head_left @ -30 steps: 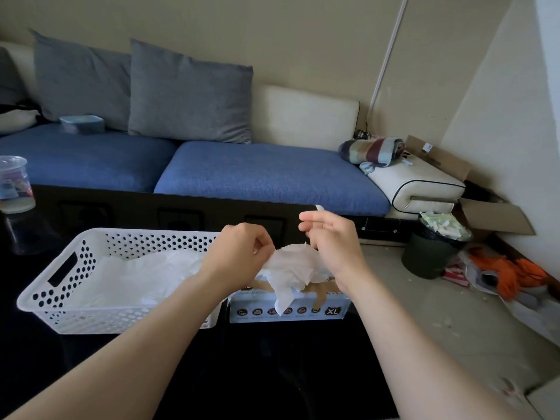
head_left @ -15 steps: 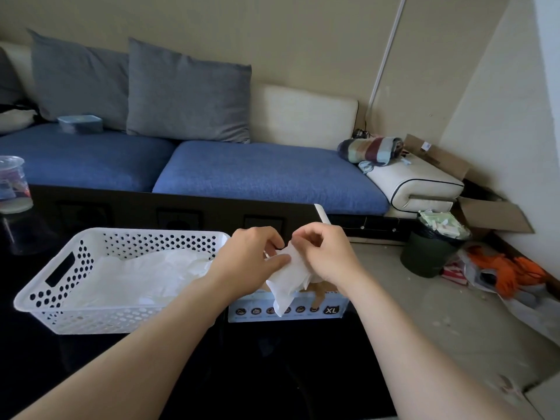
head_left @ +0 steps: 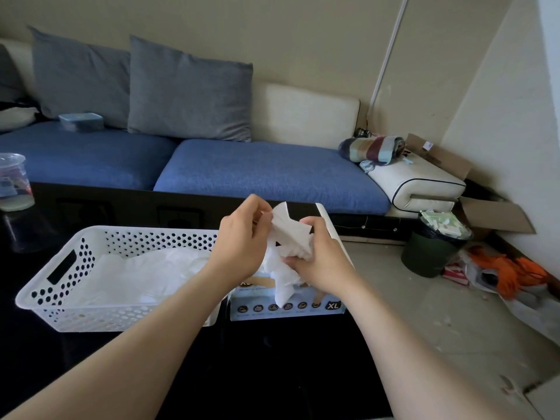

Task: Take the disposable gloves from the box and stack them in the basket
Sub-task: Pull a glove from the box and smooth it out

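We hold one white glove (head_left: 288, 230) in the air between both hands, above the box (head_left: 303, 307), with its loose tail hanging down over the box's front. It is crumpled rather than flat, so we judge it is being pulled straight before it goes across.

The box stands by the right edge of the bench (head_left: 272, 374). The basket (head_left: 75, 313) is just beside it on the left. A pile (head_left: 151, 274) of white gloves already lies across the basket's floor, so a good part of the work looks done. This glove has yet to be laid on that pile. We cannot tell how many are left in the box, because our hands cover its opening.

Our left hand (head_left: 239, 247) has its fingers curled and pinches the glove's upper edge. Our right hand (head_left: 321, 262) is closed around the bunched lower part. Neither hand touches the box or the basket.
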Demonstrator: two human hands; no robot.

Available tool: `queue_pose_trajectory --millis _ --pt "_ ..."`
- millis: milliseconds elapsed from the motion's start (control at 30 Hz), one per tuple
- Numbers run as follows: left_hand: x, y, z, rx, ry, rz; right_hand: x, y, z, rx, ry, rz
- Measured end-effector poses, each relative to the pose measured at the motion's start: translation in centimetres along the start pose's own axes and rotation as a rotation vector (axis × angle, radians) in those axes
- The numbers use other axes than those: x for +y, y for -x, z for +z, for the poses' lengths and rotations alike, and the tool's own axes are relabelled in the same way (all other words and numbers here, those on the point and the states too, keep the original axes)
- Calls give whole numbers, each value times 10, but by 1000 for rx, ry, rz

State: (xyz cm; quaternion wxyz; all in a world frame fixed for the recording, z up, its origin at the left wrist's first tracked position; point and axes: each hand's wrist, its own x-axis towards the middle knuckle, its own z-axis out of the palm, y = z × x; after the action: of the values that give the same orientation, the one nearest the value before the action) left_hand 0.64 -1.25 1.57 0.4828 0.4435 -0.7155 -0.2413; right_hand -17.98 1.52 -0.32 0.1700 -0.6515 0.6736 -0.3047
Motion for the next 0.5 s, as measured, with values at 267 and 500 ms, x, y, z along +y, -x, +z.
queue_pose_trajectory --millis 267,500 --pt "3 -9 -13 261 214 -208 5 -6 3 -18 160 75" --pt "8 -13 -21 383 283 -239 -13 -2 4 -242 279 229"
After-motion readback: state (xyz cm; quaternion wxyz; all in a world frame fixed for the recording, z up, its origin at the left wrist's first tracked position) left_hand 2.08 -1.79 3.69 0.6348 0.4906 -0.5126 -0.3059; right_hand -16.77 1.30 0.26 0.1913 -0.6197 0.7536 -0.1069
